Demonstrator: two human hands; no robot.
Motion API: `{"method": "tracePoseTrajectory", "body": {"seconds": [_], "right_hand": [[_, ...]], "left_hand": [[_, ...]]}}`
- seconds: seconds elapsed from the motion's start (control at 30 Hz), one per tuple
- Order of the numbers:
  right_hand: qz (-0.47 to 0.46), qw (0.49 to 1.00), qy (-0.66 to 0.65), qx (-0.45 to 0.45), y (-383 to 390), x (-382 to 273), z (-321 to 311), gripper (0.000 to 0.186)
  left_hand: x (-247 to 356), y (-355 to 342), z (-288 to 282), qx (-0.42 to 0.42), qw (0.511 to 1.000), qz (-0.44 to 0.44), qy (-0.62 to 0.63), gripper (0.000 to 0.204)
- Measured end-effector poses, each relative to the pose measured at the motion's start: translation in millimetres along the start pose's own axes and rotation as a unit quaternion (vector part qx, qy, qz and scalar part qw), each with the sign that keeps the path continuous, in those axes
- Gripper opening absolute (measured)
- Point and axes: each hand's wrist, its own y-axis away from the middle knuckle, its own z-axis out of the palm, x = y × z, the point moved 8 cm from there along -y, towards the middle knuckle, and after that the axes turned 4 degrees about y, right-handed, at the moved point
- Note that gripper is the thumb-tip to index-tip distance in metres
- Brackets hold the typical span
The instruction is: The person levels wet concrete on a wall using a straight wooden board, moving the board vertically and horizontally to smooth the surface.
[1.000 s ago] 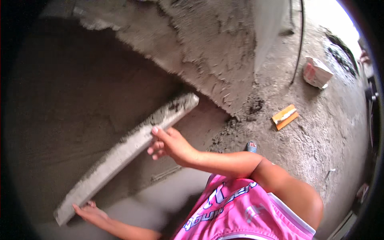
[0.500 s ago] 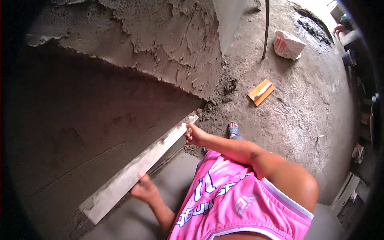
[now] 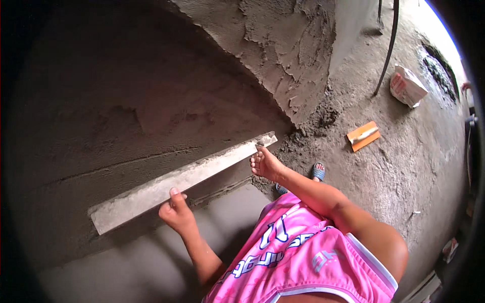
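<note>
Pinching the board [image 3: 217,164] at its lower edge, our left fingers [image 3: 175,199] appear to grip it, thumb on the face. Our right fingers [image 3: 262,164] curl just below it near the far end, with the thumb touching; whether they grasp it, we cannot tell. The board lies slantwise before us along the dark mortar face [image 3: 101,136]. We would do well to press evenly from both sides, so neither end digs in, and to move it as one straight length; a surer right-side hold should help.

Beyond the board's right end, crumbled mortar [image 3: 323,115] and the pointed corner of the rough plaster [image 3: 293,55] leave us little room. Upward and leftward the dark face opens out. Below runs the smooth grey ledge [image 3: 230,207], whose edge we should avoid scraping. Farther right, the orange float [image 3: 364,135] and white bag [image 3: 408,87] lie on the floor [image 3: 384,187], well apart from the board.
</note>
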Motion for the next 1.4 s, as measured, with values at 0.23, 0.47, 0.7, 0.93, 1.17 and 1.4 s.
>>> {"method": "tracePoseTrajectory", "body": {"seconds": [0.23, 0.47, 0.7, 0.93, 1.17, 1.4], "right_hand": [[0.0, 0.995, 0.052, -0.081, 22, -10, 74, 0.039], [-0.006, 0.995, 0.093, -0.043, 39, -6, 75, 0.037], [-0.135, 0.952, 0.259, 0.089, 82, -44, 111, 0.033], [-0.281, 0.894, 0.337, 0.091, 117, -75, 116, 0.03], [-0.335, 0.782, 0.512, 0.118, 122, -75, 131, 0.022], [-0.503, 0.699, 0.487, 0.144, 102, -91, 194, 0.023]], "left_hand": [[-49, -16, -78, 0.11, 0.985, -0.065, 0.119, 0.049], [-95, 2, -99, 0.132, 0.973, -0.138, 0.128, 0.046], [-202, 70, -77, 0.207, 0.855, -0.302, 0.367, 0.043], [-266, 190, 32, 0.043, 0.672, -0.467, 0.573, 0.049], [-311, 250, 137, -0.071, 0.49, -0.585, 0.642, 0.057], [-278, 207, 215, -0.1, 0.42, -0.577, 0.693, 0.059]]}}
